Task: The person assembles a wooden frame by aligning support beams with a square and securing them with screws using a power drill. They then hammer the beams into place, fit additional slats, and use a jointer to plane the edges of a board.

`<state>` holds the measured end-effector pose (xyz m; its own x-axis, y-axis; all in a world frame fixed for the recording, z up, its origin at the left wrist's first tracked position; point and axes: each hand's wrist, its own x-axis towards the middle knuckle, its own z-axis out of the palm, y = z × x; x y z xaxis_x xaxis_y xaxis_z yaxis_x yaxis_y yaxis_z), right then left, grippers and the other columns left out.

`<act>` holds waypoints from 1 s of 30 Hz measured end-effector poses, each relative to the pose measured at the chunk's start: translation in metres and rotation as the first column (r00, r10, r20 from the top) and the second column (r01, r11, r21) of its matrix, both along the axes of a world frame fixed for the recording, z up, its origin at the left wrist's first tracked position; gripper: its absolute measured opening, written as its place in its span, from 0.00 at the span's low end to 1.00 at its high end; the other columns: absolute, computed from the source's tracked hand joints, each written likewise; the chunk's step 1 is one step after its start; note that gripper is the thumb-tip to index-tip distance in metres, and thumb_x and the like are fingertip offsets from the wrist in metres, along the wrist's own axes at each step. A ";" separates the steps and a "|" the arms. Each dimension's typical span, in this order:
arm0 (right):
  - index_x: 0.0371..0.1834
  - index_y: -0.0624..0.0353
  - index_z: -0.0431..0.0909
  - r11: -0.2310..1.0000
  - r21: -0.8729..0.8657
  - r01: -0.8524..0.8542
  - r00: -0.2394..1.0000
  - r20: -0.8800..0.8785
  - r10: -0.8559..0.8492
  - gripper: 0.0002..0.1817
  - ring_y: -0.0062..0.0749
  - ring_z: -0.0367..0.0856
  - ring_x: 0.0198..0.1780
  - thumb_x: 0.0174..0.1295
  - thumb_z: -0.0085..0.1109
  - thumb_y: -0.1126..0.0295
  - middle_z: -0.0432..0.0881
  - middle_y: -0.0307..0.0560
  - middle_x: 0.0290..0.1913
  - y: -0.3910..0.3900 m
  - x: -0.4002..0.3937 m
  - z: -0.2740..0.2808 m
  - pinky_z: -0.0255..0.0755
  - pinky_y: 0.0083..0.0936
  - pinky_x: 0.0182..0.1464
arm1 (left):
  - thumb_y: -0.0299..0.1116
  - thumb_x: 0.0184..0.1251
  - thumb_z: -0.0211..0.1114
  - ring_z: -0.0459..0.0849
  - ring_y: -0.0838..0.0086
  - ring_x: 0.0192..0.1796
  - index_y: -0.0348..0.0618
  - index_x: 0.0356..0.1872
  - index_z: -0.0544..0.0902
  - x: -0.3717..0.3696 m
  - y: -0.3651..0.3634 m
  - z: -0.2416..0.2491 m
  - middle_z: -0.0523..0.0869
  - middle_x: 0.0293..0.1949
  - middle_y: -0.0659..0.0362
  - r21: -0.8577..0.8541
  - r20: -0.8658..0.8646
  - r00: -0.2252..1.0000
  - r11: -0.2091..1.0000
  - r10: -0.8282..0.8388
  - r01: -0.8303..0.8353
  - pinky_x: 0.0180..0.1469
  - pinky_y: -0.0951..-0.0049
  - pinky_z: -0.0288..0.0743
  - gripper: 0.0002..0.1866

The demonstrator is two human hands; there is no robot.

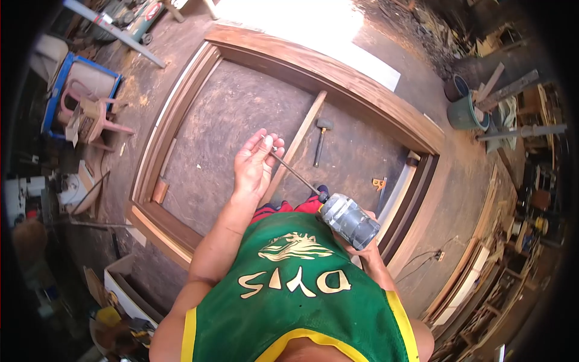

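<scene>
My left hand [258, 161] is raised over the wooden frame. Its thumb and fingers pinch a small metal piece, seemingly a screw [263, 138], at the tip of a long driver bit [294, 174]. That bit runs from the chuck of a grey and black power drill [350, 222]. My right hand [369, 238] is wrapped round the drill's grip, mostly hidden behind its body. Around my legs lies a large rectangular wooden frame [325, 66], crossed by a thin wooden strip [295, 145]. Inside it, a mallet [319, 142] rests on the floor beside the strip.
A square [379, 184] with an orange handle lies in the frame's right part. A pink chair [96, 117] stands left, and a green bucket [464, 114] at the right. A cable [431, 256] and stacked boards [464, 283] lie at lower right.
</scene>
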<state>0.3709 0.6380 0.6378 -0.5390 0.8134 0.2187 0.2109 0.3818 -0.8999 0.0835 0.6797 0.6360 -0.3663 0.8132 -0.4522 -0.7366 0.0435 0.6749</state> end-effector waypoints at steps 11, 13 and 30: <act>0.43 0.59 0.85 0.966 0.061 0.251 0.968 -0.006 -0.251 0.20 0.43 0.89 0.37 0.43 0.75 0.71 0.88 0.49 0.39 0.011 0.006 -0.010 0.81 0.31 0.42 | 0.25 0.73 0.63 0.87 0.69 0.48 0.34 0.59 0.75 0.012 0.071 0.002 0.85 0.47 0.53 -0.041 -0.038 0.985 0.985 -0.167 0.165 0.51 0.71 0.86 0.16; 0.40 0.56 0.85 0.953 0.068 0.295 0.955 -0.049 -0.292 0.17 0.39 0.88 0.35 0.44 0.76 0.72 0.87 0.44 0.35 0.024 0.004 0.011 0.79 0.30 0.39 | 0.24 0.71 0.64 0.87 0.64 0.49 0.32 0.63 0.69 0.019 0.084 0.001 0.84 0.48 0.50 -0.009 0.056 0.987 0.988 -0.151 0.151 0.51 0.67 0.87 0.23; 0.54 0.69 0.79 0.849 0.062 0.525 0.848 -0.126 -0.515 0.30 0.46 0.89 0.48 0.47 0.75 0.66 0.87 0.57 0.49 0.056 -0.020 0.004 0.80 0.36 0.55 | 0.31 0.74 0.63 0.88 0.64 0.48 0.37 0.57 0.77 0.034 0.181 0.008 0.86 0.49 0.53 -0.041 -0.056 0.770 0.772 -0.636 0.635 0.49 0.64 0.87 0.15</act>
<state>0.3507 0.6944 0.6423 -0.0138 0.9423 0.3346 0.3119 0.3220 -0.8939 0.1173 0.8608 0.6439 0.2028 0.8625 -0.4637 -0.4926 0.4991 0.7129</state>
